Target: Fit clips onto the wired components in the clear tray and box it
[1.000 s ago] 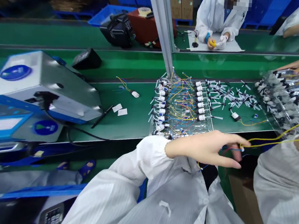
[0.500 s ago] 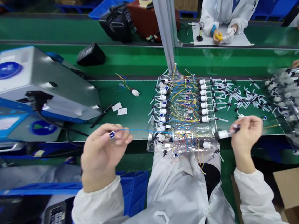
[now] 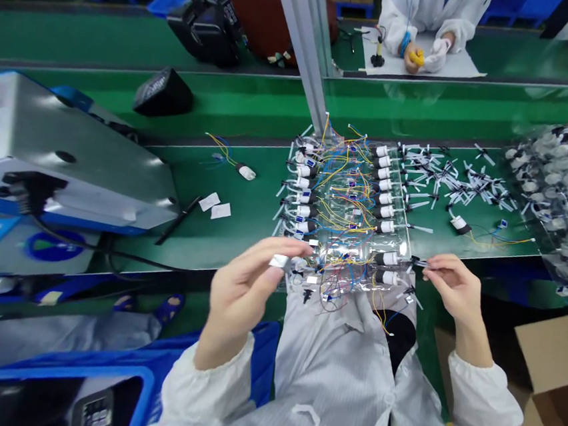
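A clear plastic tray [image 3: 356, 241] holds two columns of white cylindrical parts with black ends, joined by yellow, blue and red wires. At its left edge my left hand [image 3: 241, 286] pinches a small white block-like tag [image 3: 279, 261] between thumb and forefinger. My right hand [image 3: 455, 286], at the tray's right edge, has thumb and forefinger closed on a thin strip with a black end [image 3: 417, 261]. That strip lies in line with a white cylinder [image 3: 387, 258] resting in the tray. Whether the two are joined is unclear.
Loose black-and-white strips [image 3: 458, 179] lie right of the tray, near a wired white part [image 3: 460, 223]. More filled trays [image 3: 558, 179] are stacked far right. A metal post [image 3: 304, 47] rises behind. Left are paper slips [image 3: 221, 211], a pen [image 3: 177, 221] and a grey machine [image 3: 79, 153].
My left hand has moved right to the tray edge with its tag. My right hand has come slightly lower, and the white cylinder near it now lies in the tray. The view has shifted.
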The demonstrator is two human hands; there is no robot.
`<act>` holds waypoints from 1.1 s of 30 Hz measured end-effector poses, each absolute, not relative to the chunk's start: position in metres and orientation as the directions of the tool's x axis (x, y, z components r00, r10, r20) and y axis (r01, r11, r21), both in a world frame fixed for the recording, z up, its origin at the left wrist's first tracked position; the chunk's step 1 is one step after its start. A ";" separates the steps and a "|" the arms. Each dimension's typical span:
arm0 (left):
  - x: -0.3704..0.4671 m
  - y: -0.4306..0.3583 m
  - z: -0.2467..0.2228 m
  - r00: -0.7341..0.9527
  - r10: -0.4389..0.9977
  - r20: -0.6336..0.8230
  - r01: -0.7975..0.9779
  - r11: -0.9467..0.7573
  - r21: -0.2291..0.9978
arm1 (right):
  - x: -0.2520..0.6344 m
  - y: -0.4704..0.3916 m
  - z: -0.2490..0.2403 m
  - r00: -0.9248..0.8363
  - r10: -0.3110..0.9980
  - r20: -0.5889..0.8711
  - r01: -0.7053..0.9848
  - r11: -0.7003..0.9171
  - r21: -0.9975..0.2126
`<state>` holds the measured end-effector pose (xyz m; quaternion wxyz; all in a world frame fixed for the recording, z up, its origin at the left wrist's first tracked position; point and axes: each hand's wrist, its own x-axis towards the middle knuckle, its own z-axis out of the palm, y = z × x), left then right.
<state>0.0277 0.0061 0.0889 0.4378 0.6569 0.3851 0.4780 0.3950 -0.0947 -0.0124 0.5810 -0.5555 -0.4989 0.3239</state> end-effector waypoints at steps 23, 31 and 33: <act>0.130 0.014 0.028 0.449 0.854 0.262 0.186 -0.376 0.908 | 0.307 -0.041 0.019 0.319 0.944 0.085 -0.035 0.102 -0.994; 0.133 0.015 0.022 0.442 0.843 0.308 0.159 -0.411 0.898 | 0.301 -0.044 0.017 0.242 0.966 -0.086 -0.266 -0.019 -0.964; 0.133 0.015 0.023 0.446 0.834 0.326 0.158 -0.431 0.888 | 0.300 -0.045 0.016 0.269 0.958 -0.096 -0.273 -0.020 -0.962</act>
